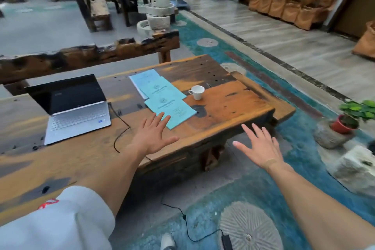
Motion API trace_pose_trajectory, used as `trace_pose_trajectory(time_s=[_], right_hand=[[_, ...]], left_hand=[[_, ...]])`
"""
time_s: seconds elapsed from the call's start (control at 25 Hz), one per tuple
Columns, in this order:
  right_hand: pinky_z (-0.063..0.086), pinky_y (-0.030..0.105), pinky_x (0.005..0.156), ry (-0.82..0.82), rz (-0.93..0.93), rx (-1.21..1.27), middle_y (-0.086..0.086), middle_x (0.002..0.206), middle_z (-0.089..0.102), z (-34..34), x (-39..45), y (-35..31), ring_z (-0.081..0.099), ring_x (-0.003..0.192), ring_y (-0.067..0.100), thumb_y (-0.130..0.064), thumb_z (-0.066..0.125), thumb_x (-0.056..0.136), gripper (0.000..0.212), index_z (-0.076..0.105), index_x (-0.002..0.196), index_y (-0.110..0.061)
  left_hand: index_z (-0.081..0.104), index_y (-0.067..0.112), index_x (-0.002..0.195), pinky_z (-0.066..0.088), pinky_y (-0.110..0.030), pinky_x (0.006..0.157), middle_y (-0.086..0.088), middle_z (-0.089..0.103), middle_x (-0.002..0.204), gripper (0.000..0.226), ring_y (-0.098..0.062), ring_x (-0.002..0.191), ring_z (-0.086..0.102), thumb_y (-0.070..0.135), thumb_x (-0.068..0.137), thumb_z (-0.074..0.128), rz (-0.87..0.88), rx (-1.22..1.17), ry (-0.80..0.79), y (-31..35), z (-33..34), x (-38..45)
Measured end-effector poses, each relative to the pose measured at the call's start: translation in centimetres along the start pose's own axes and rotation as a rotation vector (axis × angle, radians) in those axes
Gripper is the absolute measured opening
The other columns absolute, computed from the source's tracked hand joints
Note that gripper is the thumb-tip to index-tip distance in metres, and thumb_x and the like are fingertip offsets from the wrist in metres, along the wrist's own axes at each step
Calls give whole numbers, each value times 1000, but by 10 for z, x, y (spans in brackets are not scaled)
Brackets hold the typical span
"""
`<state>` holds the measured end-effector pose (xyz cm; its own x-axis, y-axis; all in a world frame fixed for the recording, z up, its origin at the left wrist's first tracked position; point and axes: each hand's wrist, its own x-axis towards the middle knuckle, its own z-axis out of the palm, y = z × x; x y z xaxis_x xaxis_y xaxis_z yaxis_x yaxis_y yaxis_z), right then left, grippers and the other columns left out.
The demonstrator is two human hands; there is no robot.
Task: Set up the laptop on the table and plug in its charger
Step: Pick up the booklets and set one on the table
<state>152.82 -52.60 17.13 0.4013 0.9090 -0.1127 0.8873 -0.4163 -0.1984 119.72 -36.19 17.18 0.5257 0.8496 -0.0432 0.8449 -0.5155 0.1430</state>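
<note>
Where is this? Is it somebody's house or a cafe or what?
Probably a tea house or rustic lounge, not a home. There are many rough wooden tables and benches, a stack of old millstones as decoration, and a row of matching orange seats along the wall.

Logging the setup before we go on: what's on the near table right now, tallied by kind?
Laptop, open: 1
Light blue booklets, overlapping: 3
White cup: 1
Black charger cable, at the laptop's right side: 1
Total: 6
</note>
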Motion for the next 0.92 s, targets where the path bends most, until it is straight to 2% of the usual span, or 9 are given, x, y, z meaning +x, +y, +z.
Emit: trace_pose_trajectory(time_s=[0.16, 0.44, 0.76, 0.92], right_hand=[[15, 53, 117, -37, -54, -15, -8, 163, 7, 6, 64, -57, 5, 150, 22, -85, 25, 77, 83, 10, 150, -47], [19, 53, 117, -75, -81, -65, -7, 162, 12, 11, 155, -142, 10, 149, 22, -82, 30, 80, 82, 13, 150, -44], [32, 46, 111, -115, -155, -59, -5, 156, 29, 22, 242, -187, 26, 143, 20, -78, 35, 82, 82, 21, 150, -35], [37, 45, 104, -180, -198, -33, -6, 153, 35, 40, 295, -203, 35, 138, 20, -71, 43, 85, 77, 27, 149, -30]], left_hand=[[4, 34, 155, 2, -51, 121, 5, 3, 164, 102, -22, 151, 1, 92, 72, 17, -59, -37, 6, -52, -6, 37], [8, 31, 155, -1, -48, 121, 3, 5, 164, 99, -20, 151, -1, 88, 76, 23, -109, -129, -41, -123, -3, 101], [10, 29, 155, 3, -47, 121, 2, 9, 164, 100, -22, 150, 3, 88, 76, 23, -173, -163, -56, -164, 11, 157], [11, 31, 155, 4, -48, 120, 2, 11, 163, 97, -23, 150, 6, 86, 77, 25, -266, -202, -90, -176, 28, 189]])
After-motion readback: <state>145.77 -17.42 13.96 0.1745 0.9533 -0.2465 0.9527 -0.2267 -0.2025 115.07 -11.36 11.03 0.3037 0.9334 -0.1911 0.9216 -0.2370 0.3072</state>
